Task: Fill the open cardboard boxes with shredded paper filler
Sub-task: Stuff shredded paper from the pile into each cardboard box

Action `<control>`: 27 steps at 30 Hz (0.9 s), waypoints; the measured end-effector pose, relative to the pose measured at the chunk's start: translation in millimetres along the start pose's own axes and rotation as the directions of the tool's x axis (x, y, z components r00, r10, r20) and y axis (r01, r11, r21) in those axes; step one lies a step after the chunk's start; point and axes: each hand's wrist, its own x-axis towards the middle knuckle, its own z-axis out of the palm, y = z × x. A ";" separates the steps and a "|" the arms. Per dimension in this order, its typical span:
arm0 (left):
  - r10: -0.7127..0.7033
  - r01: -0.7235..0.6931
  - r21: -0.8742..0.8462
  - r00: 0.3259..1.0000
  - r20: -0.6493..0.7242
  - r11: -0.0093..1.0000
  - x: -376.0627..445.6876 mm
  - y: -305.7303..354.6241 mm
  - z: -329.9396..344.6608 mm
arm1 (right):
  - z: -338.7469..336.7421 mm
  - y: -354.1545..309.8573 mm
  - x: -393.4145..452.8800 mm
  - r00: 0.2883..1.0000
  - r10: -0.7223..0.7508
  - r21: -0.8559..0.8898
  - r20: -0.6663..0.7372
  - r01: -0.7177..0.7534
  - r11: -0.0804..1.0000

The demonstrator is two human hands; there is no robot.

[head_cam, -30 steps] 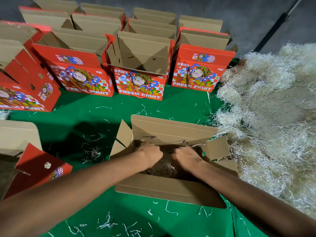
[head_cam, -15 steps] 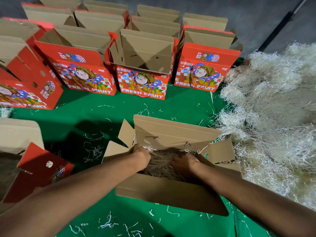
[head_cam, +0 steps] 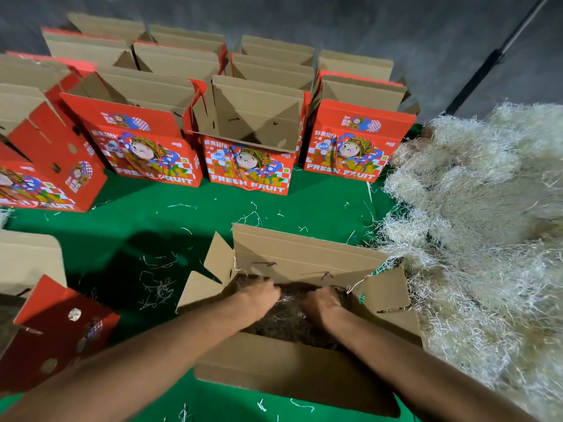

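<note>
An open cardboard box [head_cam: 304, 260] with raised flaps stands on the green mat right in front of me. Shredded paper filler [head_cam: 289, 322] lies inside it, dark in shadow. My left hand [head_cam: 259, 295] and my right hand [head_cam: 320, 303] are both down inside the box, fingers curled into the filler, pressing on it. A big heap of pale shredded paper [head_cam: 475, 233] spreads along the right side, touching the box's right flap.
Several open red "FRESH FRUIT" boxes [head_cam: 248, 166] stand in rows at the back and left. Another red box [head_cam: 58, 330] lies at the near left beside a cardboard flap [head_cam: 29, 260]. Loose shreds dot the green mat [head_cam: 152, 217].
Both hands have stayed inside the box, shifting slightly within the filler. The view has tilted a little, so the box rows sit lower in the frame.
</note>
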 end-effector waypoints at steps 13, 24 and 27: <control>-0.086 0.089 -0.069 0.995 0.046 0.994 -8.5 7.8 -10.2 | 4.9 9.3 -26.3 0.971 0.138 0.256 -0.196 -0.085 0.963; -0.044 0.089 -0.163 0.964 0.262 0.983 -40.4 7.0 -44.6 | -9.3 26.5 -67.4 0.977 0.138 0.525 -0.163 -0.032 0.850; -0.017 0.018 -0.363 1.000 0.006 0.931 -53.2 9.2 -66.3 | -27.5 38.1 -92.8 0.929 0.157 0.554 -0.336 0.060 0.831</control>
